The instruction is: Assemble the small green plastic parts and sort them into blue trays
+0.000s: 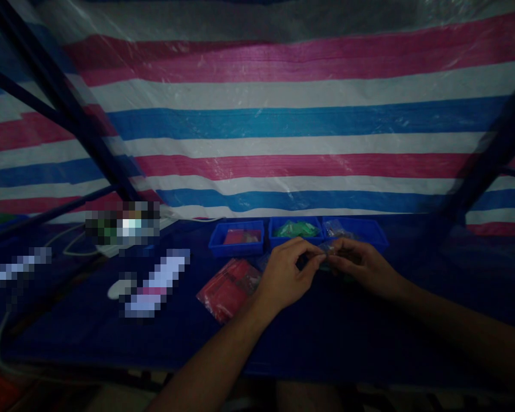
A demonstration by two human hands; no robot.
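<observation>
My left hand (289, 272) and my right hand (364, 266) meet in front of the blue bins, fingertips pinched close together. Between them is a small clear plastic bag (327, 250), its contents too dark to make out. Left of my left hand lies a pile of red packets (227, 289) in clear plastic, partly behind my forearm. Just beyond my hands, the middle blue bin (278, 237) holds green packets (298, 229). The right blue bin (375, 233) has clear bags (339, 229) in it, and the left blue bin (236, 249) has red packets (242, 236).
A dark blue table (154, 343) spans the view, with a striped sheet (274, 123) behind it. At the left are a round white object (121, 288), blurred-out items, and a white cable (0, 337). Dark metal bars slant up on both sides.
</observation>
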